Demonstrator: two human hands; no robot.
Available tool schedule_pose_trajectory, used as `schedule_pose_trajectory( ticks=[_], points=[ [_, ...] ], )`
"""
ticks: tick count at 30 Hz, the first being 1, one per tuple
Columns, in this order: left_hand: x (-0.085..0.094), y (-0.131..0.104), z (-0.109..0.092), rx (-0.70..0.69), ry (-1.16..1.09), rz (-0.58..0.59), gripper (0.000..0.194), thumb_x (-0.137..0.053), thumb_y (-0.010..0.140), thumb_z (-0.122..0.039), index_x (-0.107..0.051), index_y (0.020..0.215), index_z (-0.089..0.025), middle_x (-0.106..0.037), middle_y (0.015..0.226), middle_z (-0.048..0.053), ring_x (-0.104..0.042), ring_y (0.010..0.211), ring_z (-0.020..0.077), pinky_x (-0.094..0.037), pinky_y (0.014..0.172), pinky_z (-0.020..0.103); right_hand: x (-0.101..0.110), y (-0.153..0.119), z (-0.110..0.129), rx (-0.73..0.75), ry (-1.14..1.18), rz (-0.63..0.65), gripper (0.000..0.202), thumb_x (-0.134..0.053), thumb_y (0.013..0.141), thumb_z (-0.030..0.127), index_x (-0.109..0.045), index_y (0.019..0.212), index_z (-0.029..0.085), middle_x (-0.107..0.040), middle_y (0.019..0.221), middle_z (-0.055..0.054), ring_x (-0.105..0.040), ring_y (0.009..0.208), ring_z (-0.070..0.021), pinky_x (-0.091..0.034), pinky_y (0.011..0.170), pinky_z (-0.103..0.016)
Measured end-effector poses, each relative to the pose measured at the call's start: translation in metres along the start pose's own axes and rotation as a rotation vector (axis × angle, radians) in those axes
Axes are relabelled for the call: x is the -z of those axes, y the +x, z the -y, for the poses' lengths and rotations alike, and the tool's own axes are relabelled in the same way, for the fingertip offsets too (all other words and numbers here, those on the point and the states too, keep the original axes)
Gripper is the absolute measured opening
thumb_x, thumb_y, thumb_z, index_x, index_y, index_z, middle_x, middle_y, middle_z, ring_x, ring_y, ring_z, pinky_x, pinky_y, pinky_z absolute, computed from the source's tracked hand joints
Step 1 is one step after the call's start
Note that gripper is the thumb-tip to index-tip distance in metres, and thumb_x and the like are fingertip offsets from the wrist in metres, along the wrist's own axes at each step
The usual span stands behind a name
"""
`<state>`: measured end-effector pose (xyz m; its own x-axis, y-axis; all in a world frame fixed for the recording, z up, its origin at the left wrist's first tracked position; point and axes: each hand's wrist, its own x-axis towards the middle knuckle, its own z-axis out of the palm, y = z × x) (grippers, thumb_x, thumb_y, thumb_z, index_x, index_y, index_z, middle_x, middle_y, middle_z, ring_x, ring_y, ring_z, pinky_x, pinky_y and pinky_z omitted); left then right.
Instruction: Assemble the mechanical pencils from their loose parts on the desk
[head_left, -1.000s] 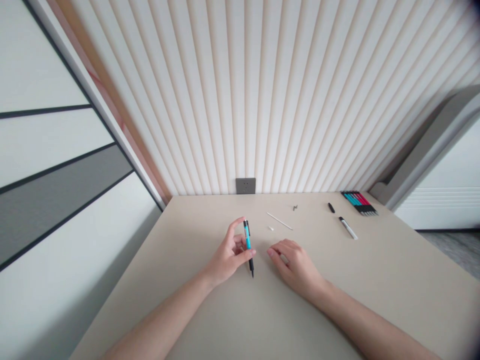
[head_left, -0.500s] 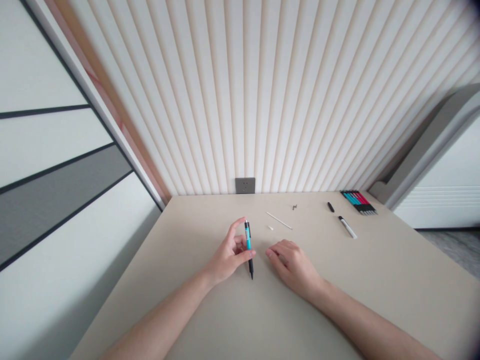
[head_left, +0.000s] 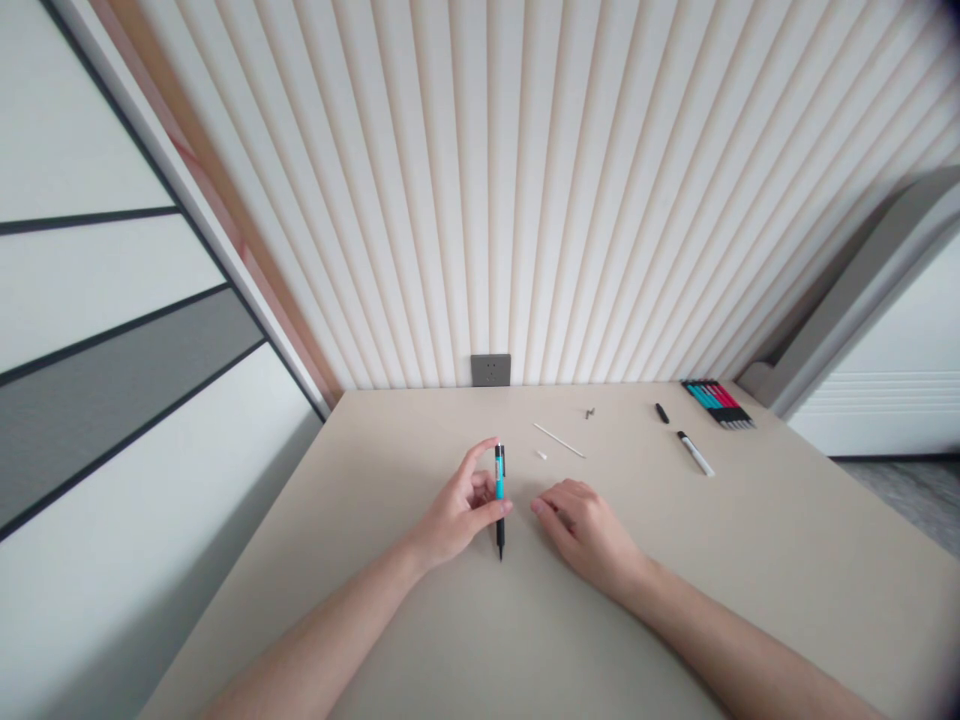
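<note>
A blue and black pen (head_left: 499, 485) stands nearly upright over the middle of the table, its dark tip pointing down. My left hand (head_left: 469, 500) holds it between thumb and fingers, and the index finger rests at its top end. My right hand (head_left: 581, 515) lies on the table to the right of the pen, fingers curled, apart from it; whether anything is under the fingers is hidden. Beyond the hands lie a thin white stick (head_left: 559, 440) and a small white piece (head_left: 541, 455).
On the beige table (head_left: 420, 630), tiny metallic pieces (head_left: 590, 413), a black cap (head_left: 661, 413) and a white marker (head_left: 695, 453) lie to the right. A pack of blue and red pens (head_left: 718, 405) is at the back right corner. A grey socket (head_left: 491, 370) is on the ribbed wall.
The pen in my left hand has tilted to a more upright position, its top shifting slightly right. My left index finger has moved with it. My right hand looks unchanged.
</note>
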<state>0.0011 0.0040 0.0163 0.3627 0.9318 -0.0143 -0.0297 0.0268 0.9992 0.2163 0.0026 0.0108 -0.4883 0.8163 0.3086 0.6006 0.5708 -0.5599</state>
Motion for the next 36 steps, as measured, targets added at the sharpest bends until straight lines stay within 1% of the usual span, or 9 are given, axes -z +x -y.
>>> schedule_pose_trajectory(
  ticks=[5,11,16,21,27,29,32,36],
  points=[
    [0.000,0.000,-0.001,0.005,0.009,0.019,0.075,-0.071,0.080,-0.031,-0.029,0.141,-0.029,-0.050,0.076,-0.006,-0.048,0.068,0.0099,-0.038,0.067,0.024,0.000,0.000,0.001,-0.005,-0.009,0.015,0.034,-0.038,0.100,0.032,-0.059,0.076,0.020,-0.061,0.071,-0.003,-0.056,0.073,-0.0168,-0.039,0.071,-0.030],
    [0.000,-0.001,0.000,-0.011,-0.022,0.009,0.082,-0.071,0.081,-0.028,-0.020,0.145,-0.029,-0.051,0.077,-0.006,-0.048,0.067,0.0093,-0.037,0.066,0.024,0.000,0.000,0.001,-0.002,-0.018,0.018,0.035,-0.038,0.100,0.032,-0.056,0.073,0.020,-0.059,0.070,-0.003,-0.054,0.071,-0.0167,-0.038,0.070,-0.030],
    [-0.001,-0.001,-0.001,-0.011,-0.036,0.015,0.074,-0.072,0.081,-0.028,-0.026,0.140,-0.028,-0.055,0.076,-0.006,-0.049,0.066,0.0089,-0.036,0.065,0.023,-0.001,0.000,0.000,0.002,-0.017,0.020,0.034,-0.038,0.100,0.032,-0.056,0.073,0.020,-0.059,0.070,-0.002,-0.053,0.071,-0.0163,-0.038,0.070,-0.029],
    [0.000,-0.001,-0.001,-0.011,-0.043,-0.029,0.078,-0.071,0.082,-0.028,-0.023,0.143,-0.028,-0.059,0.080,-0.004,-0.052,0.069,0.0098,-0.038,0.068,0.024,-0.002,0.000,0.000,0.013,-0.035,0.030,0.035,-0.038,0.100,0.031,-0.055,0.072,0.020,-0.059,0.069,-0.002,-0.053,0.071,-0.0158,-0.037,0.070,-0.028],
    [0.000,-0.002,-0.002,0.001,-0.062,-0.013,0.074,-0.073,0.081,-0.027,-0.026,0.138,-0.028,-0.061,0.079,-0.005,-0.053,0.069,0.0098,-0.040,0.069,0.023,-0.004,0.000,-0.002,0.026,-0.026,0.039,0.034,-0.039,0.099,0.030,-0.055,0.072,0.020,-0.060,0.070,-0.002,-0.053,0.071,-0.0157,-0.037,0.070,-0.028],
    [0.000,-0.003,-0.002,-0.010,-0.073,-0.017,0.077,-0.072,0.082,-0.026,-0.022,0.141,-0.028,-0.064,0.081,-0.003,-0.056,0.072,0.0105,-0.042,0.073,0.025,-0.003,0.000,-0.001,0.023,-0.009,0.042,0.031,-0.040,0.099,0.029,-0.057,0.074,0.020,-0.060,0.071,-0.002,-0.054,0.072,-0.0160,-0.038,0.071,-0.029],
    [-0.001,-0.003,-0.001,-0.032,-0.106,-0.016,0.087,-0.072,0.083,-0.027,-0.012,0.146,-0.029,-0.069,0.089,0.001,-0.061,0.080,0.0135,-0.044,0.079,0.028,-0.002,0.000,0.002,0.032,0.044,0.051,0.027,-0.042,0.098,0.027,-0.059,0.079,0.020,-0.062,0.074,-0.003,-0.055,0.074,-0.0162,-0.039,0.073,-0.029],
    [-0.001,-0.004,0.001,-0.051,-0.136,-0.032,0.096,-0.070,0.085,-0.029,0.001,0.150,-0.031,-0.071,0.098,0.006,-0.064,0.089,0.0175,-0.047,0.079,0.030,-0.001,-0.002,0.009,0.083,0.134,0.077,0.021,-0.043,0.098,0.028,-0.062,0.091,0.021,-0.062,0.075,-0.002,-0.055,0.073,-0.0154,-0.040,0.075,-0.029]
  ],
)
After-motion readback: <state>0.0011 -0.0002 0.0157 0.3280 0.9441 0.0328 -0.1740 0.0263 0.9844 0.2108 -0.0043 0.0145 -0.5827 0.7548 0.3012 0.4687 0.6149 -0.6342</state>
